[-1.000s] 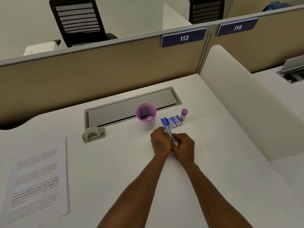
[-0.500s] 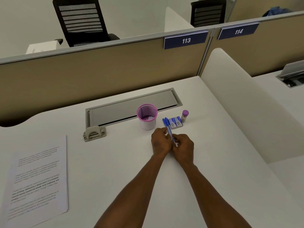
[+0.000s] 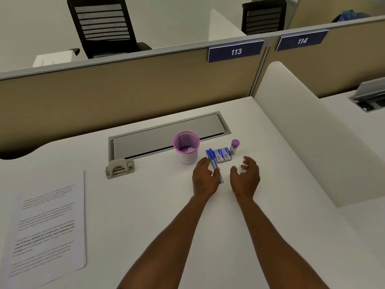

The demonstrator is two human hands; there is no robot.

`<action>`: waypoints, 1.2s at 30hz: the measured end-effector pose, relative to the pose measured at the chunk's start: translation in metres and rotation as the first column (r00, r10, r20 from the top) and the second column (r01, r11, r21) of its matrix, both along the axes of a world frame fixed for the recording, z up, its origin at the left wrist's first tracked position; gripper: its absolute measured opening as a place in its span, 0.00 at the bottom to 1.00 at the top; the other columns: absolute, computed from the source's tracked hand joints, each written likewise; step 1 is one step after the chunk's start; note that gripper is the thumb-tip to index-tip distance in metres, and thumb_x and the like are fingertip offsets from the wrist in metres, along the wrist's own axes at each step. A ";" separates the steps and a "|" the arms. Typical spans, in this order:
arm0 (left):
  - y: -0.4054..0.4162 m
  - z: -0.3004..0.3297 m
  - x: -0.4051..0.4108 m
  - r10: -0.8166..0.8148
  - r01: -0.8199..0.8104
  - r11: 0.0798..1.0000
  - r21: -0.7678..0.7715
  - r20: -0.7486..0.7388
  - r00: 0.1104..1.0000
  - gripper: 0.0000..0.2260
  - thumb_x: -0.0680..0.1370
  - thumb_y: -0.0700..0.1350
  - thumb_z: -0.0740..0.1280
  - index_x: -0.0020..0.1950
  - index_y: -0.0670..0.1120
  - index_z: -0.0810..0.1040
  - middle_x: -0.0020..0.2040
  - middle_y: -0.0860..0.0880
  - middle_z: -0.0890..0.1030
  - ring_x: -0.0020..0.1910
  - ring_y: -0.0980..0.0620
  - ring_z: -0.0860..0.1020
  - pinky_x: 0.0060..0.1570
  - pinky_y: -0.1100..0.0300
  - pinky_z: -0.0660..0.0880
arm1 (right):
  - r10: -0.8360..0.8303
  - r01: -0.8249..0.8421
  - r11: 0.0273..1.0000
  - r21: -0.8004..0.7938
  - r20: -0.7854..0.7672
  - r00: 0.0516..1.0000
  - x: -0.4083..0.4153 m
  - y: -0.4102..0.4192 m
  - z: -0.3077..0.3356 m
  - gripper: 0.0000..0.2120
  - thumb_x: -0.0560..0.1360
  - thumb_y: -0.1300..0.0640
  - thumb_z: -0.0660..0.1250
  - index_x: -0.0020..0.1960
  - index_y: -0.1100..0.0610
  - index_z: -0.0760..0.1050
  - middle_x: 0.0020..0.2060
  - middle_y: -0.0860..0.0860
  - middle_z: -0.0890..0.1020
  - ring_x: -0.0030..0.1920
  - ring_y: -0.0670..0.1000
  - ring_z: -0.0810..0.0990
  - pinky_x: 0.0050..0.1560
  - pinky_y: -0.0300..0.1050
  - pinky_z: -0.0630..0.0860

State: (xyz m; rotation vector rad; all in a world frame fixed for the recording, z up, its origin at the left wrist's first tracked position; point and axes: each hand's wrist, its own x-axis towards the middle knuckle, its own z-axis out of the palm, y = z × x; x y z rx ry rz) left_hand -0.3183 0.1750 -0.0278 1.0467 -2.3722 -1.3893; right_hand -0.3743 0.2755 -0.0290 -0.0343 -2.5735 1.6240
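the left hand holds the bunch of blue pens between thumb and curled fingers, just right of the purple mesh cup. the right hand hovers beside it, loose and empty. best to tighten the pinch, tip the bunch upright and lower it straight into the cup, clear of the rim.

My pens look glossy blue plastic; the cup left of them, purple metal mesh; the desk, smooth matt white.
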 end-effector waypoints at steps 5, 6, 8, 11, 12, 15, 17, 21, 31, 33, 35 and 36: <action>-0.002 0.000 -0.002 -0.017 0.017 1.000 0.011 0.000 1.000 0.27 0.79 0.47 0.70 0.77 0.45 0.67 0.71 0.47 0.76 0.52 0.51 0.81 0.50 0.68 0.71 | 0.223 -0.245 0.961 0.127 0.167 0.960 -0.036 -0.002 0.003 0.34 0.74 0.66 0.69 0.76 0.57 0.59 0.72 0.55 0.69 0.70 0.55 0.70 0.70 0.55 0.68; -0.002 -0.001 -0.003 -0.021 0.021 1.000 0.010 -0.002 1.000 0.27 0.79 0.47 0.70 0.76 0.45 0.67 0.70 0.47 0.77 0.52 0.50 0.81 0.51 0.68 0.71 | 0.253 -0.281 0.946 0.163 0.174 0.952 -0.041 -0.003 0.003 0.34 0.74 0.65 0.69 0.77 0.57 0.58 0.73 0.55 0.68 0.71 0.56 0.69 0.71 0.55 0.67; -0.003 -0.002 -0.003 -0.029 0.029 0.999 0.013 -0.001 1.000 0.27 0.79 0.47 0.69 0.76 0.45 0.68 0.69 0.46 0.78 0.52 0.50 0.82 0.51 0.66 0.71 | 0.269 -0.303 0.927 0.223 0.171 0.948 -0.047 -0.005 0.003 0.33 0.75 0.63 0.69 0.76 0.57 0.59 0.71 0.55 0.71 0.70 0.57 0.70 0.71 0.53 0.67; -0.002 -0.004 -0.003 -0.034 0.034 0.999 0.013 -0.005 0.999 0.26 0.79 0.47 0.69 0.76 0.46 0.68 0.68 0.46 0.79 0.53 0.49 0.82 0.53 0.65 0.73 | 0.258 -0.283 0.925 0.255 0.130 0.958 -0.047 -0.006 0.002 0.30 0.75 0.63 0.70 0.74 0.59 0.64 0.67 0.57 0.76 0.66 0.57 0.74 0.69 0.50 0.68; -0.002 -0.004 -0.003 -0.036 0.036 0.999 0.014 -0.009 0.999 0.26 0.79 0.47 0.69 0.76 0.46 0.68 0.67 0.45 0.79 0.54 0.49 0.82 0.54 0.64 0.74 | 0.257 -0.276 0.929 0.248 0.109 0.960 -0.046 -0.005 0.001 0.29 0.75 0.63 0.70 0.73 0.60 0.65 0.65 0.57 0.77 0.65 0.57 0.75 0.68 0.50 0.68; -0.002 -0.004 -0.003 -0.037 0.037 0.999 0.015 -0.007 0.999 0.26 0.79 0.47 0.69 0.76 0.46 0.68 0.67 0.45 0.79 0.54 0.48 0.82 0.56 0.62 0.75 | 0.255 -0.263 0.935 0.237 0.064 0.965 -0.041 -0.005 -0.002 0.25 0.75 0.64 0.69 0.71 0.60 0.69 0.64 0.57 0.78 0.64 0.58 0.77 0.68 0.49 0.69; -0.003 -0.004 -0.003 -0.036 0.036 0.999 0.012 -0.006 0.999 0.26 0.79 0.47 0.69 0.76 0.46 0.68 0.68 0.45 0.78 0.54 0.48 0.82 0.56 0.62 0.75 | 0.241 -0.250 0.939 0.234 0.068 0.968 -0.038 -0.005 -0.002 0.24 0.75 0.64 0.69 0.70 0.60 0.70 0.64 0.57 0.78 0.65 0.58 0.76 0.68 0.50 0.69; -0.002 -0.005 -0.003 -0.042 0.042 0.999 0.012 -0.007 0.999 0.26 0.79 0.46 0.70 0.76 0.46 0.68 0.67 0.45 0.79 0.54 0.48 0.82 0.55 0.62 0.75 | 0.237 -0.246 0.945 0.217 0.066 0.969 -0.037 -0.004 0.000 0.24 0.75 0.64 0.69 0.70 0.61 0.71 0.65 0.57 0.78 0.65 0.58 0.76 0.69 0.51 0.70; -0.001 -0.005 -0.003 -0.028 0.028 0.999 0.032 -0.009 1.000 0.27 0.79 0.46 0.70 0.77 0.46 0.67 0.67 0.45 0.79 0.54 0.47 0.82 0.55 0.61 0.76 | 0.232 -0.246 0.946 0.212 0.087 0.969 -0.039 -0.003 -0.002 0.24 0.75 0.64 0.69 0.70 0.61 0.71 0.64 0.57 0.78 0.64 0.58 0.76 0.67 0.55 0.72; -0.001 -0.004 -0.001 -0.020 0.021 0.999 0.042 -0.024 1.000 0.27 0.79 0.45 0.70 0.77 0.45 0.67 0.66 0.44 0.79 0.53 0.48 0.82 0.53 0.63 0.75 | 0.207 -0.220 0.957 0.190 0.087 0.975 -0.035 -0.002 -0.003 0.23 0.75 0.63 0.69 0.69 0.61 0.72 0.64 0.57 0.78 0.64 0.57 0.77 0.66 0.55 0.73; 0.001 -0.001 0.004 -0.019 0.020 0.999 0.047 -0.035 0.999 0.28 0.78 0.45 0.70 0.77 0.46 0.67 0.66 0.44 0.79 0.54 0.48 0.82 0.53 0.63 0.75 | 0.148 -0.161 0.971 0.178 0.085 0.985 -0.026 -0.003 -0.003 0.22 0.75 0.62 0.69 0.68 0.60 0.72 0.63 0.56 0.79 0.63 0.57 0.78 0.65 0.55 0.74; 0.002 0.001 0.007 -0.020 0.022 0.999 0.045 -0.041 0.999 0.28 0.78 0.45 0.70 0.77 0.46 0.67 0.68 0.44 0.78 0.56 0.48 0.82 0.54 0.63 0.76 | 0.120 -0.132 0.975 0.179 0.077 0.990 -0.020 -0.004 -0.002 0.22 0.75 0.61 0.69 0.68 0.59 0.72 0.62 0.56 0.79 0.62 0.57 0.78 0.65 0.55 0.74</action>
